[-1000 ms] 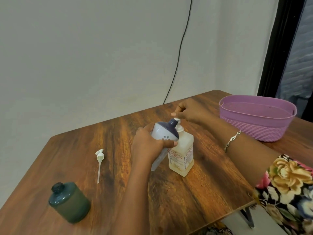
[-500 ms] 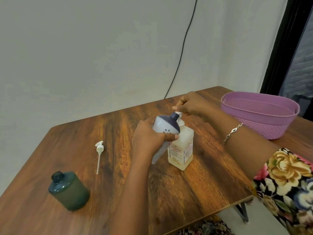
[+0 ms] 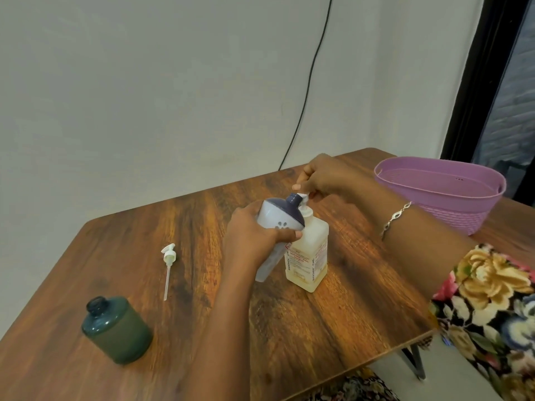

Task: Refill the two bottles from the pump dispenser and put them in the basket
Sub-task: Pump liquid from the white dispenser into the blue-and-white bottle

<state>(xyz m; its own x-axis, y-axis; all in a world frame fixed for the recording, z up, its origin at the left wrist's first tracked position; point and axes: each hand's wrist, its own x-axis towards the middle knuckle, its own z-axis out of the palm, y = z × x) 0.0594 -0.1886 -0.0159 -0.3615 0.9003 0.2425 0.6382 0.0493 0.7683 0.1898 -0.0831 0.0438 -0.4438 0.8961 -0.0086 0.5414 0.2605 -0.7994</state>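
Note:
My left hand [image 3: 249, 241] grips a white bottle with a dark purple top [image 3: 282, 217], tilted so its neck meets the nozzle of the pump dispenser [image 3: 308, 253]. The dispenser is a pale yellow square bottle standing mid-table. My right hand [image 3: 321, 176] sits on the dispenser's pump head, fingers curled over it. A dark green bottle [image 3: 117, 331] with an open neck stands at the front left. Its loose white pump [image 3: 168, 263] lies on the table behind it. The purple basket [image 3: 440, 195] stands at the right, nothing visible inside.
The wooden table [image 3: 333, 322] ends close at the front right, with a black leg below. A black cable [image 3: 307, 91] runs down the white wall behind. A dark door frame rises at the far right.
The camera has shifted a little, so everything sits slightly higher in view. My right hand has stayed on the pump head and my left still holds the white bottle at the nozzle.

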